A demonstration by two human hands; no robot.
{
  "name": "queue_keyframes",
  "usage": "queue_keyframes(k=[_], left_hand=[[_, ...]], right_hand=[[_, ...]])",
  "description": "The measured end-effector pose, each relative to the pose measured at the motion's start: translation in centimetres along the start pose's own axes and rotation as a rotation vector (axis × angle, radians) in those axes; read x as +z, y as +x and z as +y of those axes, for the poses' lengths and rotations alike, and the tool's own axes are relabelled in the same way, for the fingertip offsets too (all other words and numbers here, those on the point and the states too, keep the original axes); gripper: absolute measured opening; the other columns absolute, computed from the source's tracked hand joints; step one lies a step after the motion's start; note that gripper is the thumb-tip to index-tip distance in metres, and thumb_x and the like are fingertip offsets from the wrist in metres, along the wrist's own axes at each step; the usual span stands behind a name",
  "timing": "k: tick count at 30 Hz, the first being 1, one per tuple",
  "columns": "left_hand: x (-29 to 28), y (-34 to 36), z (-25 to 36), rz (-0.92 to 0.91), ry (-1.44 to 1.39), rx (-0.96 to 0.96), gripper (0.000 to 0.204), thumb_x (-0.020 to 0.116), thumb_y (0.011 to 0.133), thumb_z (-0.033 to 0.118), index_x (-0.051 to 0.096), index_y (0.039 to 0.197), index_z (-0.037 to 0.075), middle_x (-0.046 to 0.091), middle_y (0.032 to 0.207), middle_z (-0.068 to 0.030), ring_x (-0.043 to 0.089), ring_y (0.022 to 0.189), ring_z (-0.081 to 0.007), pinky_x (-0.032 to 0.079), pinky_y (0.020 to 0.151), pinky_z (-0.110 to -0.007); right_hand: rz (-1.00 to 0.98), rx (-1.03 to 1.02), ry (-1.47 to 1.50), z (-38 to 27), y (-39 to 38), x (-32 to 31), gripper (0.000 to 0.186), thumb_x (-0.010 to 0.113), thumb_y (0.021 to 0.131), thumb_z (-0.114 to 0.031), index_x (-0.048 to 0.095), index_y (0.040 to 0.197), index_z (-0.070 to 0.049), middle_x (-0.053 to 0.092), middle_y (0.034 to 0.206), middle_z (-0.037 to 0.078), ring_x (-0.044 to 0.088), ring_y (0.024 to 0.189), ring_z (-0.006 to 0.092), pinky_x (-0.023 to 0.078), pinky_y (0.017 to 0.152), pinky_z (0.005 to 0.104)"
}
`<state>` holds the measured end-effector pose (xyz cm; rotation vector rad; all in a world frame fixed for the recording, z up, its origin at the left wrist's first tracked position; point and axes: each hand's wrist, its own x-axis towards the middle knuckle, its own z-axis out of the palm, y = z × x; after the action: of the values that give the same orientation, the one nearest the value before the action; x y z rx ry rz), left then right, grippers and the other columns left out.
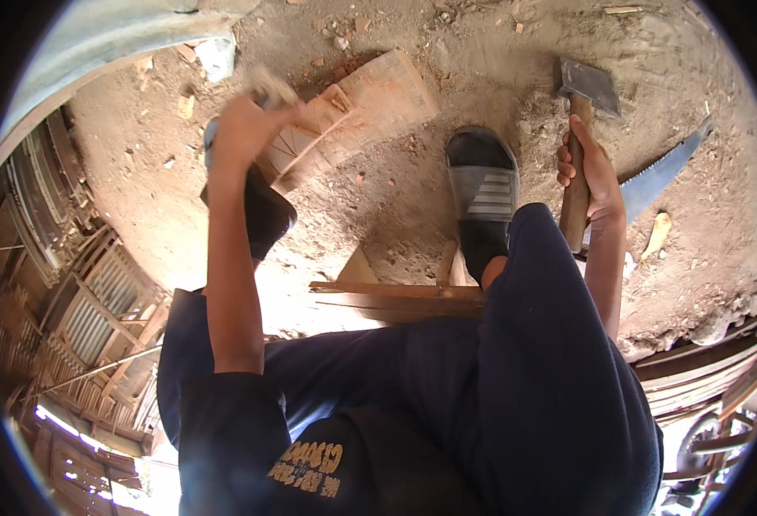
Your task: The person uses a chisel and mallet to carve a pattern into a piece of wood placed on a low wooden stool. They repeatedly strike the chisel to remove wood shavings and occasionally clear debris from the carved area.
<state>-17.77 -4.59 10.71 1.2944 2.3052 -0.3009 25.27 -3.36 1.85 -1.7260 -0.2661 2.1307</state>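
My left hand (249,129) is raised over the left end of a rough wooden board (393,86) on the dirt, closed on a blurred pale brown piece (268,86) whose kind I cannot make out. The board has lighter strips and grooves along its near side. My right hand (589,163) grips the wooden handle of a hammer with a heavy squared metal head (592,86), held upright beside my right knee. A hand saw (671,163) lies on the ground just right of that hand.
My sandalled feet (482,176) flank the board's near end. I sit on a wooden plank (370,297). A small wood piece (656,232) lies at right. Stacked timber (47,193) and corrugated sheets (107,301) line the left; planks (688,370) lie at lower right. A curved pale edge runs along the upper left.
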Motion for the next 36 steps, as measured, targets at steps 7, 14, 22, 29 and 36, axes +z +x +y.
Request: queue_keyframes(k=[7, 14, 22, 29, 36], left_hand=[[5.9, -2.1, -3.2, -0.082, 0.083, 0.048, 0.066, 0.084, 0.060, 0.045, 0.063, 0.097, -0.005, 0.068, 0.087, -0.0223, 0.067, 0.080, -0.0342, 0.052, 0.073, -0.039], [7.6, -3.5, 3.6, -0.042, 0.043, 0.296, 0.058, 0.083, 0.061, 0.042, 0.064, 0.094, -0.002, 0.067, 0.083, -0.0229, 0.066, 0.081, -0.0379, 0.052, 0.070, -0.044], [6.2, -3.6, 10.4, 0.035, -0.199, 0.273, 0.054, 0.082, 0.064, 0.038, 0.066, 0.095, -0.002, 0.069, 0.084, -0.0196, 0.068, 0.081, -0.0338, 0.053, 0.070, -0.041], [1.4, -3.2, 18.3, -0.056, -0.621, 0.502, 0.023, 0.066, 0.084, 0.027, 0.069, 0.082, 0.004, 0.065, 0.067, -0.0053, 0.061, 0.060, -0.0090, 0.045, 0.053, -0.027], [6.8, -3.1, 27.2, 0.003, -0.387, 0.747, 0.030, 0.068, 0.077, 0.027, 0.064, 0.067, -0.001, 0.062, 0.058, -0.0187, 0.065, 0.057, -0.0318, 0.053, 0.055, -0.042]], right_hand=[[-0.053, -0.044, 0.037, 0.5, 0.1, 0.3, 0.036, 0.060, 0.091, -0.041, 0.049, 0.088, -0.007, 0.047, 0.063, 0.000, 0.045, 0.047, 0.0081, 0.040, 0.042, 0.0237], [-0.048, -0.100, 0.072, 1.5, 0.7, -1.0, 0.037, 0.060, 0.091, -0.040, 0.050, 0.089, -0.005, 0.047, 0.064, 0.001, 0.046, 0.047, 0.0091, 0.042, 0.044, 0.0246], [-0.042, -0.072, 0.072, 1.7, 0.7, -0.3, 0.038, 0.060, 0.092, -0.042, 0.049, 0.085, -0.007, 0.046, 0.062, 0.000, 0.044, 0.045, 0.0085, 0.040, 0.040, 0.0241], [-0.170, -0.050, 0.192, 1.4, 0.9, -0.4, 0.026, 0.053, 0.097, -0.033, 0.049, 0.096, -0.007, 0.048, 0.070, 0.001, 0.047, 0.051, 0.0096, 0.043, 0.048, 0.0251], [-0.154, -0.006, 0.203, 1.1, 0.8, -0.2, 0.026, 0.055, 0.095, -0.030, 0.049, 0.101, -0.006, 0.049, 0.071, 0.004, 0.047, 0.053, 0.0119, 0.041, 0.049, 0.0268]])
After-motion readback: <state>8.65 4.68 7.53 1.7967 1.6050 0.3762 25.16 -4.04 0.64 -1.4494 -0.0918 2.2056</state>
